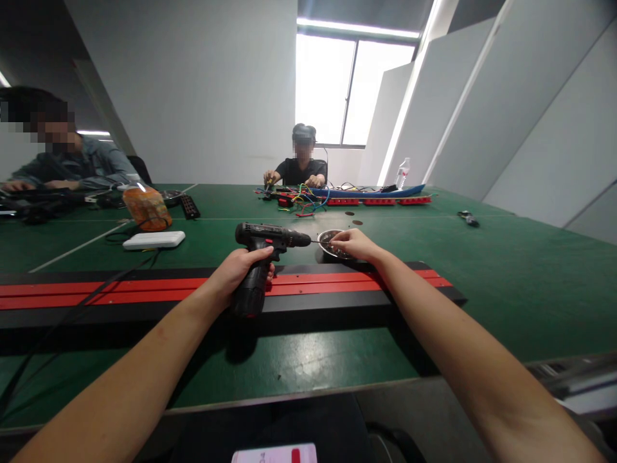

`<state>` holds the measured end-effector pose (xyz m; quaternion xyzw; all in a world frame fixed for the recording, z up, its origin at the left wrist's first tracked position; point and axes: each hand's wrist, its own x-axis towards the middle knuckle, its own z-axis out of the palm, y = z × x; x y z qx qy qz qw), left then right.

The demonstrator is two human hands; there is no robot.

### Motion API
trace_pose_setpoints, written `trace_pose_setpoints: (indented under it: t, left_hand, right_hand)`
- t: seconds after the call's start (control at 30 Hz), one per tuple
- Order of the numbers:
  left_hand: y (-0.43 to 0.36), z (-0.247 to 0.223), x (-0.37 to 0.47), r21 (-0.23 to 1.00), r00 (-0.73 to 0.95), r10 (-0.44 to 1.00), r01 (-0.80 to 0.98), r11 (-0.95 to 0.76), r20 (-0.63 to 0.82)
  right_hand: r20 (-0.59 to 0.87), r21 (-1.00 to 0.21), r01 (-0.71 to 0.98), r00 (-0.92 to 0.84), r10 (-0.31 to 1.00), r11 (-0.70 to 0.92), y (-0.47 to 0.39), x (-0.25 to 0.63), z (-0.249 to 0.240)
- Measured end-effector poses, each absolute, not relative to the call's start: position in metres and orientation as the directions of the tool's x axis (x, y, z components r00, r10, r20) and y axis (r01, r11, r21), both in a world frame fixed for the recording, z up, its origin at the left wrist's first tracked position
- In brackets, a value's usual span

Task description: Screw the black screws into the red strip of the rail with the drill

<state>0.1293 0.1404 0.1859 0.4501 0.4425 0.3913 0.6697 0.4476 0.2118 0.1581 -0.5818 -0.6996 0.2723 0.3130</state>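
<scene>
My left hand (245, 270) is wrapped round the grip of a black cordless drill (255, 247), which points to the right. A thin bit (317, 242) sticks out of its chuck. At the bit's tip, the fingers of my right hand (354, 243) are pinched together; what they hold, if anything, is too small to make out. Just behind and below those fingers stands a round metal bowl (325, 252) with small dark pieces in it. Under both hands lies a long black and red bar (315, 283) across the table.
The green table (511, 276) bears a white power bank (154, 240), an orange bottle (147, 207), and a dark remote-like strip (189, 207). Coloured wires (308, 199) and a blue strip (371, 191) lie farther back. Two people sit at the far and left sides. A phone (274, 453) lies below the front edge.
</scene>
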Motion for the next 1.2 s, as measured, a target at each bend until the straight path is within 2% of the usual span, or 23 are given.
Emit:
trace_pose_setpoints:
  t: [0.47,0.8,1.03,1.2]
  left_hand:
    - [0.139,0.187,0.13,0.958,0.293,0.926,-0.088,0.273,-0.237]
    - [0.137,0.187,0.129,0.975,0.293,0.94,-0.075,0.207,-0.177]
    - [0.137,0.2,0.129,0.989,0.257,0.959,0.115,0.092,-0.119]
    - [0.144,0.231,0.113,0.957,0.259,0.964,0.288,-0.023,-0.055]
  right_hand:
    - [0.124,-0.743,0.633,-0.188,0.974,0.216,0.212,0.45,0.157]
    - [0.157,-0.764,0.603,-0.171,0.973,0.229,0.216,0.451,0.154]
    - [0.19,-0.739,0.63,-0.147,0.971,0.24,0.216,0.451,0.154]
    - [0.176,-0.727,0.657,-0.104,0.979,0.201,0.215,0.451,0.152]
